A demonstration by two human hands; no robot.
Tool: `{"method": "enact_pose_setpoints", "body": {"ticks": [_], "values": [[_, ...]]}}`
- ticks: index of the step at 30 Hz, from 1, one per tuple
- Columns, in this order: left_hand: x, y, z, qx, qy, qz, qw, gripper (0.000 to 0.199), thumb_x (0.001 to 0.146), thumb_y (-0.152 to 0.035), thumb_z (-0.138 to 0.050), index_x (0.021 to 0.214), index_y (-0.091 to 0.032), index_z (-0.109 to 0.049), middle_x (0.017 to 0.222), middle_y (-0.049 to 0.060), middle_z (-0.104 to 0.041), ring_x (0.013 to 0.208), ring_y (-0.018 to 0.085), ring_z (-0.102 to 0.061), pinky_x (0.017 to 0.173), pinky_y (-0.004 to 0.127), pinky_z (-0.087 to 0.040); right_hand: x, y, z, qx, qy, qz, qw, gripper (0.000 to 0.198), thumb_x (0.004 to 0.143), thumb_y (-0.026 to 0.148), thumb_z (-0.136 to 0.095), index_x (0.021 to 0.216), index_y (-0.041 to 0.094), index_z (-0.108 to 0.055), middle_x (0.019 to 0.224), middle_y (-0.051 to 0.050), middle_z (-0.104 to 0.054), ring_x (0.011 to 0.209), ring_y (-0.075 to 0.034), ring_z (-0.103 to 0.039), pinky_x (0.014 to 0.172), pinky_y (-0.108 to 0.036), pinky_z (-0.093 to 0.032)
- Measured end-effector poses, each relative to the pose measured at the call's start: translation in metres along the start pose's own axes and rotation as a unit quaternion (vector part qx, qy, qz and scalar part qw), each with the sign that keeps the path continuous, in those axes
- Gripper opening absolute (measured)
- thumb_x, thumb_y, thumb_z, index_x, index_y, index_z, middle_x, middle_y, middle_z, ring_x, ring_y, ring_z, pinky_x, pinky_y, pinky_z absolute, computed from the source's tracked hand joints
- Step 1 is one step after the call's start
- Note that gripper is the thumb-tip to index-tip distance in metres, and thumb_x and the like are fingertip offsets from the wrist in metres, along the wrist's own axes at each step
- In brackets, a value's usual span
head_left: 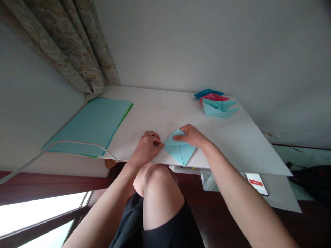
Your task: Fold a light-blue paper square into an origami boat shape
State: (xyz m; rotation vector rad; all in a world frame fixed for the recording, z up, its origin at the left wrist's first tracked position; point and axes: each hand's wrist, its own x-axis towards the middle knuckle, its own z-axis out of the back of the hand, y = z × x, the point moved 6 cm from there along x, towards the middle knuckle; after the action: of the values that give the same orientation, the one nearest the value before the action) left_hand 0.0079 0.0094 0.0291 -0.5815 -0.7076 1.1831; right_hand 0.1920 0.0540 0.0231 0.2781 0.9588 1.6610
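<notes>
A light blue sheet of paper, folded into a diamond with creases crossing its middle, lies near the front edge of the white table. My right hand grips its upper right side, thumb on top and the other fingers behind. At the diamond's left corner, my left hand pinches the tip between thumb and forefinger, its other fingers curled. Farther back on the right sit folded paper boats: a light blue one in front, a pink one behind it, and a dark blue one at the rear.
A stack of coloured paper, light blue on top with green below, lies on the table's left. A white cable arches over it. A phone rests on a lower shelf at right. A patterned curtain hangs at the back left.
</notes>
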Motion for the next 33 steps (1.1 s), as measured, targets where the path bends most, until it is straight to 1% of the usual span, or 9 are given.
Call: {"method": "enact_pose_setpoints", "body": {"ticks": [3,6,8,16,19,24,28,30,33], "values": [[0.002,-0.001,0.000,0.013,-0.001,0.014,1.000,0.004,0.070,-0.020,-0.074,0.071,-0.018,-0.070,0.085,0.004,-0.061,0.084,0.019,-0.060,0.084,0.034,-0.049,0.001,0.001,-0.001,0.000,0.009,0.004,1.000,0.031,0.070,0.046,-0.066,0.063,0.016,-0.061,0.058,0.001,-0.053,0.056,-0.012,-0.048,0.047,-0.023,-0.030],[0.003,-0.003,-0.003,0.015,0.001,0.014,1.000,0.017,0.068,-0.022,-0.078,0.084,-0.020,-0.074,0.089,0.004,-0.061,0.085,0.020,-0.059,0.084,0.035,-0.049,0.001,0.001,-0.001,0.001,0.009,0.005,1.000,0.031,0.070,0.046,-0.066,0.061,0.017,-0.059,0.057,0.002,-0.052,0.055,-0.012,-0.046,0.047,-0.023,-0.029],[0.003,-0.003,-0.004,0.015,-0.003,0.009,1.000,0.017,0.070,-0.021,-0.077,0.087,-0.022,-0.076,0.089,0.004,-0.061,0.085,0.019,-0.059,0.084,0.035,-0.049,0.001,0.002,-0.001,-0.002,0.005,0.007,1.000,0.032,0.070,0.046,-0.066,0.060,0.017,-0.057,0.055,0.003,-0.050,0.055,-0.012,-0.045,0.047,-0.023,-0.028],[0.002,0.001,-0.001,-0.011,-0.021,0.022,0.999,0.007,0.074,-0.021,-0.073,0.077,-0.024,-0.078,0.080,0.002,-0.063,0.076,0.016,-0.060,0.077,0.031,-0.049,-0.006,0.000,-0.001,-0.038,-0.051,0.046,0.997,0.034,0.075,0.048,-0.061,0.060,0.018,-0.057,0.055,0.003,-0.050,0.059,-0.013,-0.045,0.052,-0.023,-0.029],[0.005,0.000,0.001,-0.012,-0.022,0.039,0.999,0.007,0.073,-0.018,-0.072,0.071,-0.022,-0.077,0.076,0.001,-0.064,0.071,0.014,-0.060,0.072,0.029,-0.049,-0.010,-0.001,0.000,-0.046,-0.082,0.050,0.994,0.035,0.076,0.049,-0.061,0.060,0.018,-0.057,0.055,0.003,-0.050,0.060,-0.013,-0.046,0.053,-0.023,-0.029],[0.008,0.003,0.003,0.016,-0.031,0.037,0.999,0.012,0.074,-0.018,-0.070,0.062,-0.019,-0.069,0.071,0.001,-0.064,0.066,0.015,-0.060,0.068,0.028,-0.048,-0.012,0.002,0.000,-0.056,-0.086,0.057,0.993,0.032,0.077,0.047,-0.061,0.062,0.018,-0.061,0.060,0.001,-0.056,0.063,-0.014,-0.050,0.055,-0.023,-0.031],[0.003,0.008,0.009,0.005,-0.072,0.009,0.997,0.013,0.081,-0.018,-0.061,0.071,-0.019,-0.068,0.075,0.002,-0.066,0.071,0.015,-0.061,0.068,0.026,-0.046,-0.012,0.003,0.001,-0.072,-0.102,0.058,0.991,0.031,0.078,0.044,-0.061,0.063,0.018,-0.061,0.060,0.000,-0.057,0.062,-0.014,-0.050,0.055,-0.023,-0.030],[0.001,0.009,0.009,-0.018,-0.068,0.007,0.997,0.012,0.084,-0.019,-0.059,0.078,-0.019,-0.070,0.079,0.002,-0.066,0.071,0.014,-0.061,0.067,0.025,-0.046,-0.012,0.003,0.001,-0.075,-0.106,0.058,0.990,0.030,0.078,0.044,-0.061,0.064,0.018,-0.062,0.060,0.000,-0.057,0.062,-0.014,-0.050,0.055,-0.023,-0.030],[0.000,0.008,0.003,-0.022,-0.043,0.020,0.999,0.007,0.079,-0.021,-0.067,0.081,-0.019,-0.073,0.081,0.002,-0.064,0.067,0.013,-0.059,0.066,0.025,-0.046,-0.013,0.003,0.000,-0.074,-0.107,0.058,0.990,0.029,0.079,0.044,-0.061,0.066,0.018,-0.065,0.061,0.000,-0.059,0.063,-0.015,-0.051,0.055,-0.023,-0.031]]}}
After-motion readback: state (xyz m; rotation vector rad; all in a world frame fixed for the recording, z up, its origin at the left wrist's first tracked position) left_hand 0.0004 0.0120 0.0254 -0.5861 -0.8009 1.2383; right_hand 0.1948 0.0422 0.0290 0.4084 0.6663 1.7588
